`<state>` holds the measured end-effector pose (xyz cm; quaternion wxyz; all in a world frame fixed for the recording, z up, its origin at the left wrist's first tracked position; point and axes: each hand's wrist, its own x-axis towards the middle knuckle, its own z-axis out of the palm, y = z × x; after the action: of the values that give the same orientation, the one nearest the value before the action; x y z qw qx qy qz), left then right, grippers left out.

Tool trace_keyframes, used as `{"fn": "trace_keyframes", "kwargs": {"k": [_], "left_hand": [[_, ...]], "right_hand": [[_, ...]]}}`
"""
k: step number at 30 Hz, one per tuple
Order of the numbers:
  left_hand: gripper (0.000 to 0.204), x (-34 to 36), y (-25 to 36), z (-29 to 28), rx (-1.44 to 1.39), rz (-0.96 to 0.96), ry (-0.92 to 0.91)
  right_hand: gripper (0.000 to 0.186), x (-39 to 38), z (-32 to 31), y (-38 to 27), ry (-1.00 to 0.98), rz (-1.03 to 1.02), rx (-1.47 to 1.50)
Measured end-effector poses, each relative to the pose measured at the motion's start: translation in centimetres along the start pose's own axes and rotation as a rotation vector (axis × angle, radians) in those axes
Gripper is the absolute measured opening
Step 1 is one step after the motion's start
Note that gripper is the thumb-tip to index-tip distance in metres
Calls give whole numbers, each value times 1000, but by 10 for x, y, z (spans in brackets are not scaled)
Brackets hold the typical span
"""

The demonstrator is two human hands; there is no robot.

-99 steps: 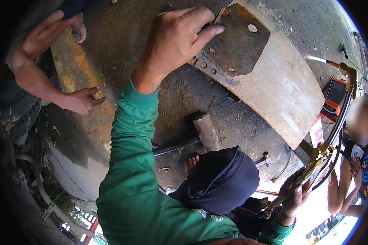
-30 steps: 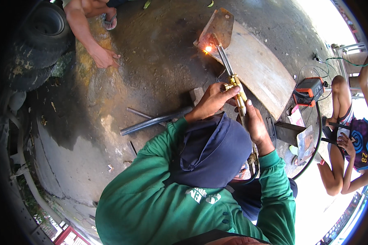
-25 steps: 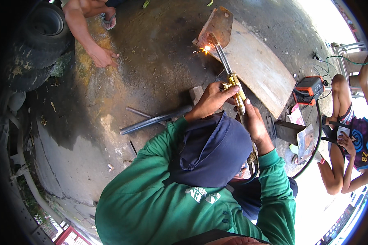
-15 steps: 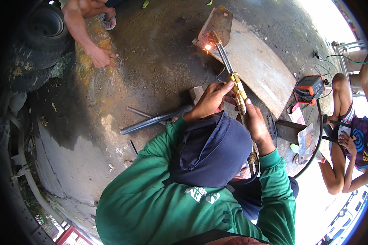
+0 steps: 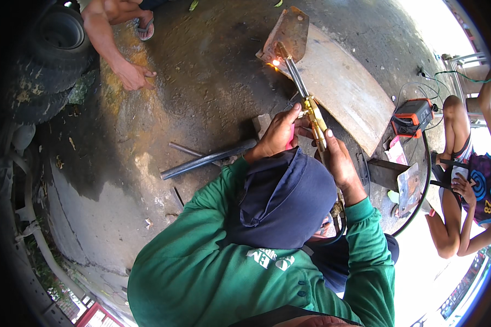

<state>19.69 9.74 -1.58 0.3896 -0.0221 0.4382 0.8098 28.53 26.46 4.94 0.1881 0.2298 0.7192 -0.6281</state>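
The torch point(image 5: 317, 121) lies at one o'clock from the hood point(image 5: 286, 199), which partly covers it. The right hand point(image 5: 342, 166) wraps it; I cannot tell whether the left hand point(image 5: 278, 133) grips. The plate point(image 5: 349, 82) is at one, a box point(image 5: 413, 117) at two, a pipe point(image 5: 207, 161) and a co-worker's hand point(image 5: 133, 75) at ten.

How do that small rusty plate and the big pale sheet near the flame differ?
Size: the rusty plate is far smaller than the pale sheet.
Colour: the rusty plate is dark brown, while the pale sheet is mostly greyish tan.
Position: the rusty plate lies over one end of the pale sheet, which stretches out from beneath it.
Shared: both look thin and worn.
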Motion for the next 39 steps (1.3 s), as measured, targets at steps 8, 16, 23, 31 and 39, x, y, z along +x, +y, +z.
{"fn": "trace_keyframes", "kwargs": {"k": [8, 16, 23, 31, 39], "left_hand": [[63, 0, -3, 0, 113, 64, -29], [61, 1, -3, 2, 95, 64, -25], [58, 1, -4, 1, 93, 63, -26], [59, 2, -4, 3, 100, 36, -7], [60, -1, -2, 6, 130, 45, 7]], "right_hand": [[71, 1, -2, 2, -2, -12, 8], [70, 3, -4, 6, 2, 9, 20], [70, 5, -5, 9, -9, 11, 20], [68, 8, -5, 14, -7, 8, 52], [71, 7, -7, 14, -23, 4, 55]]}}
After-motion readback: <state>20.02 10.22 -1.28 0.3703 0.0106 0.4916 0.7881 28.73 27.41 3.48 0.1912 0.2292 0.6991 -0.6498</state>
